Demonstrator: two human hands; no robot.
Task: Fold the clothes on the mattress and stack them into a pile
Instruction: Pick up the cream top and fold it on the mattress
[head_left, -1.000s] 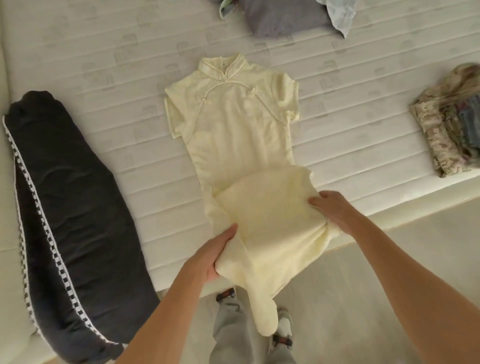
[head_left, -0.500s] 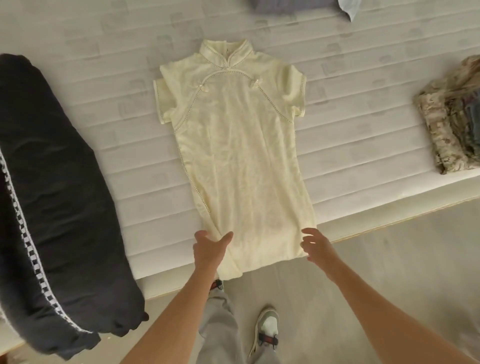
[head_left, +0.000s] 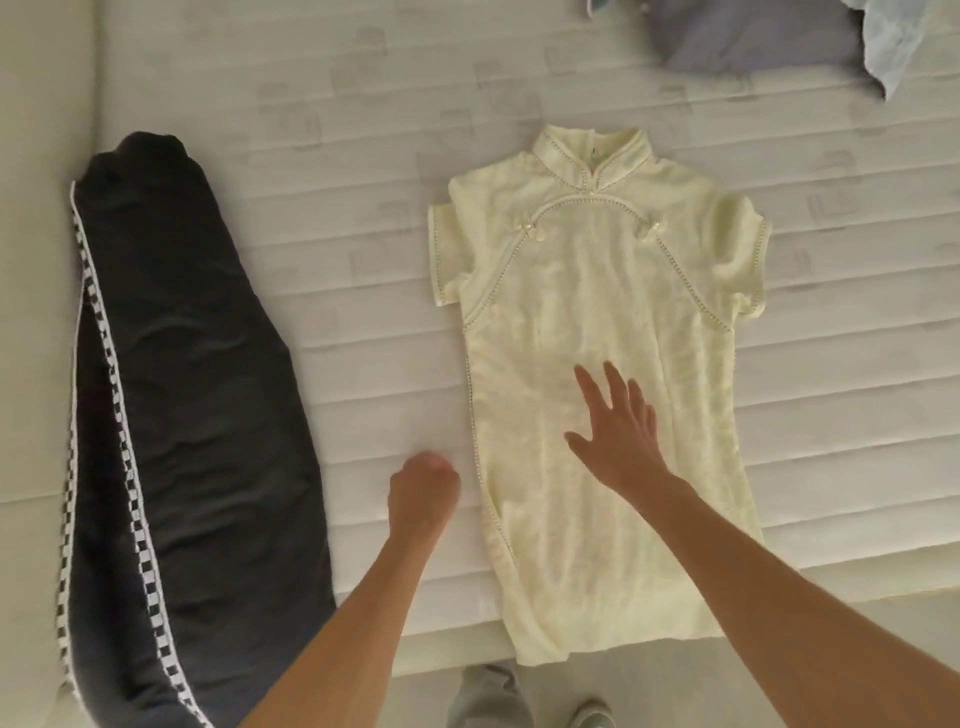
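Pale yellow dress (head_left: 597, 322) spread flat near mattress (head_left: 363, 156) front edge, unfolded. Right hand (head_left: 613, 431) flat on it, fingers straight; left hand (head_left: 423, 493) clenched, empty, beside it. Folding, stacking all remain.

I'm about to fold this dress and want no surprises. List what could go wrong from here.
1. The dress hem overhangs the mattress edge, so it may slide off when folded.
2. Only the right hand presses the cloth flat; the left hand rests curled beside it, so creases on that side may get folded in.
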